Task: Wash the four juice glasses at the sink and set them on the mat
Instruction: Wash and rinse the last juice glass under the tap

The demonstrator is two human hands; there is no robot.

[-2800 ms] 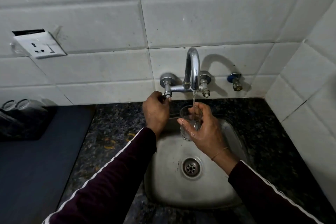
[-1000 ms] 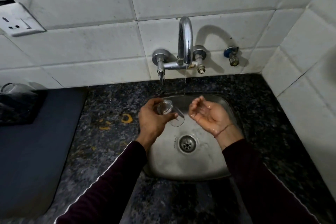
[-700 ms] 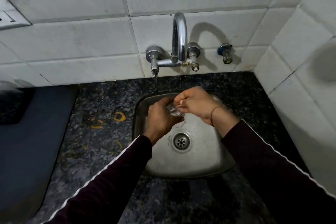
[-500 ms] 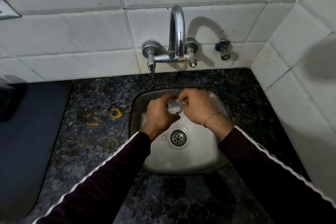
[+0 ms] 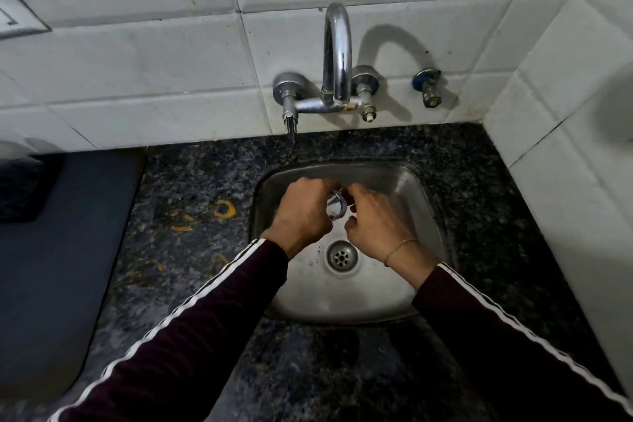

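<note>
A clear juice glass (image 5: 335, 205) lies tilted on its side over the steel sink (image 5: 416, 195), mostly wrapped by my left hand (image 5: 301, 212). Only its rim and a bit of its wall show between my two hands. My right hand (image 5: 375, 226) is at the glass's mouth with its fingers curled against the rim. The chrome tap (image 5: 337, 55) stands on the wall above, and no water stream is visible. A dark blue mat (image 5: 58, 267) lies on the counter at the left.
The dark speckled granite counter (image 5: 191, 209) surrounds the sink, with some yellow scraps left of it. A dark object (image 5: 24, 188) sits at the mat's far-left edge. White tiled walls close in behind and on the right. A small valve (image 5: 428, 89) sticks out right of the tap.
The glass passed from my right hand under the running tap to my left hand. My right hand came to its mouth and keeps rubbing there. The view tilted down toward the sink.
</note>
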